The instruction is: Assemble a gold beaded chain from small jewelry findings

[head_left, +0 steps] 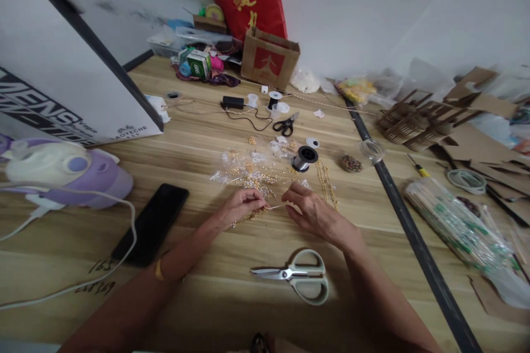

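My left hand (243,204) pinches a strand of small gold beads (253,214) that trails onto the wooden table (207,138). My right hand (308,208) pinches a thin pale thread or wire (278,207) that runs across to the left fingertips. Both hands rest on the table, close together. Just beyond them lie clear plastic bags with gold beads (248,172) and a gold chain (326,182). A spool of silvery wire (304,158) stands behind the right hand.
Pale-handled scissors (296,274) lie near me, a black phone (152,223) to the left, and a purple-and-white device (62,172) with a white cable. Black scissors (285,124), small spools, a brown paper bag (269,58), a bundle of sticks (459,226) and cardboard pieces lie farther off.
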{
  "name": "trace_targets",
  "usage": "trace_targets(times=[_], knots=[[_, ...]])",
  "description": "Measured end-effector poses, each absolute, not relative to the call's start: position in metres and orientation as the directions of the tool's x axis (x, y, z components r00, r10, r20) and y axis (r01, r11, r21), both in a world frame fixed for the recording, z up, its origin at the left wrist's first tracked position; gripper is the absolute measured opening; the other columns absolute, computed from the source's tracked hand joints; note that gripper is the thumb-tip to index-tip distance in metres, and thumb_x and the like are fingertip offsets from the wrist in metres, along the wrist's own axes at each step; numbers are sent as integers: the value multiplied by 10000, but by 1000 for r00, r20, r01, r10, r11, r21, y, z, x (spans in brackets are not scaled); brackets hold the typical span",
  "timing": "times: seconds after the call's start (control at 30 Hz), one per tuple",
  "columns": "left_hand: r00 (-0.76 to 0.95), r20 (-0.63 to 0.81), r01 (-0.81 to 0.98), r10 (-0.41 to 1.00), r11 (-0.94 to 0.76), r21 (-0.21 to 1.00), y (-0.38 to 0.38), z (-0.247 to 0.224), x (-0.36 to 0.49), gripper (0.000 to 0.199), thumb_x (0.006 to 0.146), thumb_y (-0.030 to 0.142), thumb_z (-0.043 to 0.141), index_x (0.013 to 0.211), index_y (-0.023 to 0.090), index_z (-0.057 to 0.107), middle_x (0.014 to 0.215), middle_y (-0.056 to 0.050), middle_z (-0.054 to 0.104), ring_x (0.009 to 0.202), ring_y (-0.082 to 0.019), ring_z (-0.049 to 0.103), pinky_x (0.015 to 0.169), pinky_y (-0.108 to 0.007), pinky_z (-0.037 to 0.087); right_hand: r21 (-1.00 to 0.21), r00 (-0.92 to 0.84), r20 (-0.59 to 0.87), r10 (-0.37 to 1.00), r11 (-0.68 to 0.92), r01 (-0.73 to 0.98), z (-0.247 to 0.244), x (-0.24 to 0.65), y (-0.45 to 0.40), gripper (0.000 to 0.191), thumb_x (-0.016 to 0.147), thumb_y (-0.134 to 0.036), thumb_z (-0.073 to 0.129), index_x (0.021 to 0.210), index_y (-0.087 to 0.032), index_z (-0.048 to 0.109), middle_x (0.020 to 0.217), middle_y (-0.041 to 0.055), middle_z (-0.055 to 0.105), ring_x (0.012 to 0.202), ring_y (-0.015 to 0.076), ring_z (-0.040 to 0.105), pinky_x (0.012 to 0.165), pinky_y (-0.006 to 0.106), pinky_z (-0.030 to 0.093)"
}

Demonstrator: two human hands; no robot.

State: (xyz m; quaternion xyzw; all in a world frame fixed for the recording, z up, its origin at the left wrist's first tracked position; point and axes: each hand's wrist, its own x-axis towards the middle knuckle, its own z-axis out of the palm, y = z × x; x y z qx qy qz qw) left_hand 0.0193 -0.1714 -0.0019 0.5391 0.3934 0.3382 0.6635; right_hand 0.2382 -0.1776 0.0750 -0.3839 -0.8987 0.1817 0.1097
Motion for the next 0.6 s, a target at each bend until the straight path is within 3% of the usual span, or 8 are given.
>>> trace_targets(times=[0.1, 0.27, 0.4, 0.6], knots=[[428, -122, -14, 896, 141, 990, -173, -1, 20, 237, 752, 380, 663, 760, 143, 653, 802, -58, 688, 700, -126, 577, 657, -247, 432, -318, -670, 28, 742, 642, 698, 74, 240, -179, 194, 853, -7, 459, 872, -161, 575, 879, 66, 543, 741, 161, 547, 644, 280, 418], [378, -31, -11, 925, 38, 999, -173, 1, 22, 200, 746, 335, 678, 714, 138, 657, 825, -68, 695, 795, -157, 610, 738, -268, 448, -240, -655, 21, 755, 640, 730, 76, 239, -181, 214, 911, -61, 432, 787, -160, 575, 789, 51, 523, 646, 132, 489, 571, 261, 342], [334, -31, 16, 942, 27, 1000, -171, -3, 24, 219, 725, 340, 698, 704, 124, 671, 767, -64, 697, 727, -149, 614, 682, -252, 457, -285, -678, 17, 735, 654, 701, 81, 236, -181, 200, 932, -109, 439, 822, -161, 597, 825, 55, 548, 676, 131, 516, 577, 252, 339], [368, -153, -56, 917, 186, 981, -173, -1, 27, 265, 685, 361, 729, 726, 106, 671, 595, -17, 636, 541, -98, 560, 534, -210, 428, -429, -712, 30, 701, 653, 625, 83, 236, -180, 165, 932, -124, 470, 972, -183, 618, 897, 47, 612, 726, 130, 584, 636, 240, 394]])
